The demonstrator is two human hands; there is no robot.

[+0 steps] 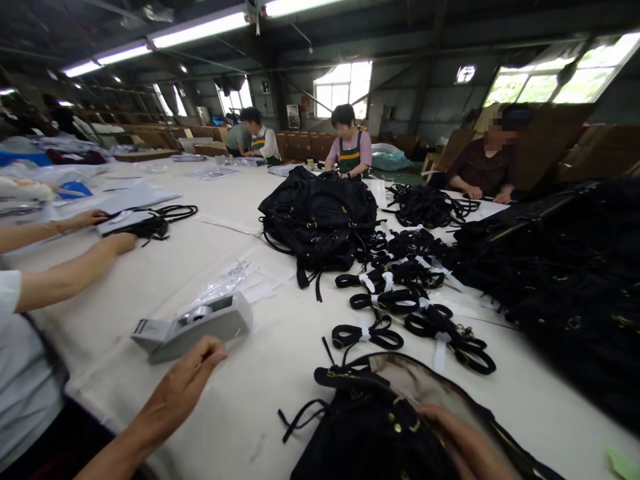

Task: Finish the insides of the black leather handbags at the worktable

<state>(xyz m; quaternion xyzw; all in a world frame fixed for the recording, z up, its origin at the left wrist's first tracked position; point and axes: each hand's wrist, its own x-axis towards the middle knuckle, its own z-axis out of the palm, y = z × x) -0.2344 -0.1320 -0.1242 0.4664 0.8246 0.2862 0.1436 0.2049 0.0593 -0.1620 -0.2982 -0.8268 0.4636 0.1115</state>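
Observation:
My left hand [187, 380] is in front of the grey tape dispenser [213, 330], its fingers curled and pressed together. Whatever may be between those fingertips is too small to make out. At the lower right, my right hand [463, 437] grips a black bag [370, 427] by its open mouth, partly blurred. The bag has gold-coloured fittings, thin black cords and a beige lining [425, 380]. Just beyond it lie black straps [367, 335], coiled and wrapped with white paper bands.
A pile of black bags [320, 213] stands mid-table, with a larger heap [575, 280] at right. Clear plastic pieces [227, 280] lie behind the dispenser. At left, a co-worker's hands [120, 243] handle a black-strapped item. Several people sit across the white table [200, 187].

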